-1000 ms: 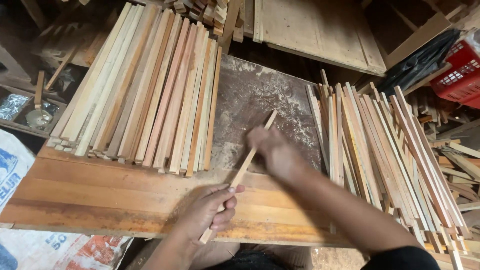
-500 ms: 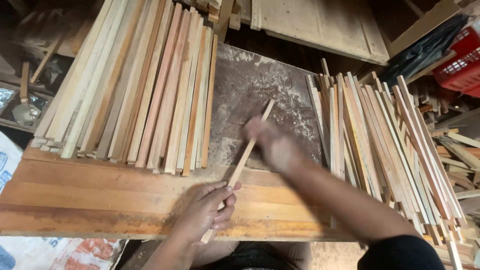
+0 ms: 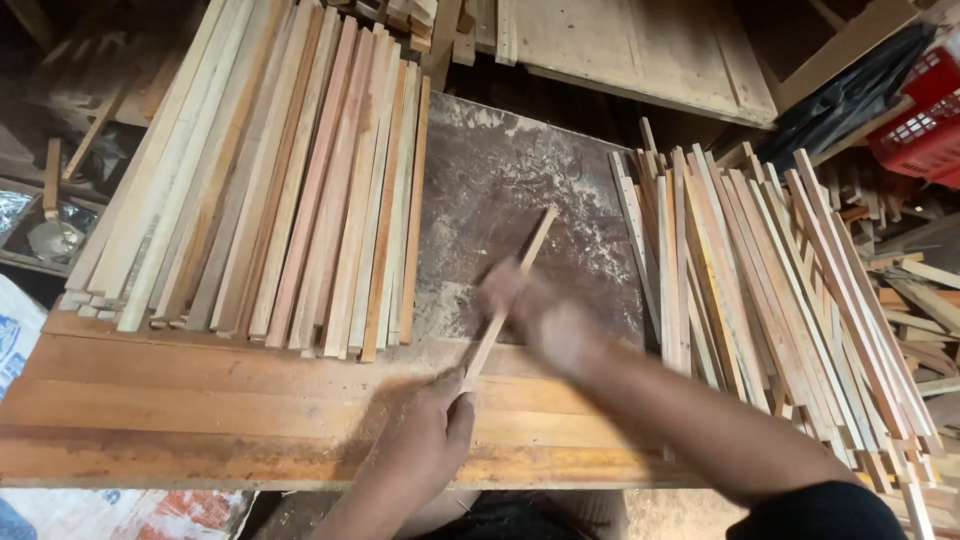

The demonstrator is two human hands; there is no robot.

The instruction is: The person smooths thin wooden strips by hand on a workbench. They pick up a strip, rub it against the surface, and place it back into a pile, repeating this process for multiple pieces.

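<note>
A thin wooden strip (image 3: 508, 297) lies slanted across the workbench (image 3: 200, 400), its far end over the dusty brown board (image 3: 510, 190) and its near end in the person's grasp. The left hand (image 3: 425, 440) is clenched around the near end of the strip, fingers curled under it, right at the near edge of the dusty board where the orange planks of the workbench begin. The right hand (image 3: 535, 315) sits further up the same strip, over the dusty board, and it is blurred; it covers the middle of the strip, but whether its fingers are closed on the wood or only pressing on it cannot be told.

To the left of the dusty board lies a tidy stack of long strips (image 3: 270, 180), pale and reddish, packed side by side and touching, with their near ends resting on the workbench planks. To the right of the dusty board is a looser pile of thin strips (image 3: 760, 270), fanned and overlapping, some spilling off the far right. Sawdust (image 3: 590, 240) is scattered on the dusty board near the held strip's far end. Beyond the board a large plywood panel (image 3: 630, 50) lies flat. Far right of the board a red plastic crate (image 3: 925, 120) sits beside a black bag (image 3: 850, 100).
</note>
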